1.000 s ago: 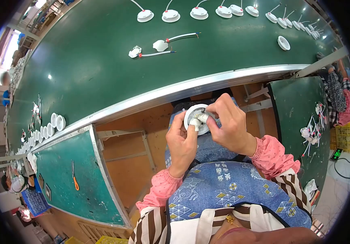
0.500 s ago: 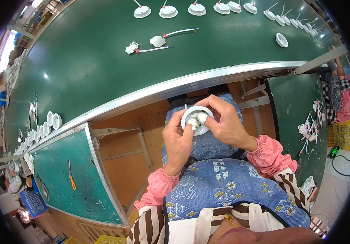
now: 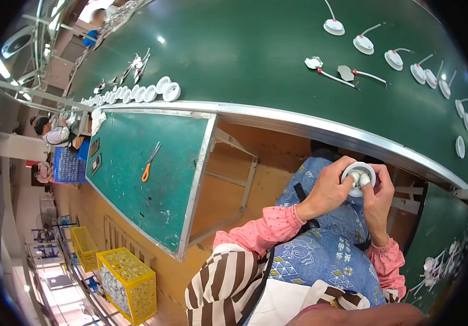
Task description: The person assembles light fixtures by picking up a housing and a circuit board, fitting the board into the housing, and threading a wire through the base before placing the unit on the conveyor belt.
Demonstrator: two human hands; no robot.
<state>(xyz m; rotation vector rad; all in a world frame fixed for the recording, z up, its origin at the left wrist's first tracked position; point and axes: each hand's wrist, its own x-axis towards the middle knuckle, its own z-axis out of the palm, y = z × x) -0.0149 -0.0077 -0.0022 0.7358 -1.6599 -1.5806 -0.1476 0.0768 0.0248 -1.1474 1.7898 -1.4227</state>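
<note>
Left hand (image 3: 329, 187): partly closed, curled around one side of a white round cup (image 3: 360, 164), reaching inside with a white-covered thumb.
Right hand (image 3: 380, 201): partly closed, curled around the opposite side of the same cup, also reaching inside with a covered thumb.
White cup: held open side up above the lap, near the metal edge of the green table (image 3: 234, 65); hidden inside by the thumbs, so impossible to tell what it contains.
Thumbs: both inside, close together, apparently pressing there rather than merely steadying the cup.
Green table: bearing two flat pieces with cables (image 3: 313, 63), white domes with cables (image 3: 334, 27) and, at the far left, a row of white cups (image 3: 172, 92).
Side table (image 3: 179, 146): set lower in view, with orange-handled scissors (image 3: 146, 173) lying apart from both hands.
</note>
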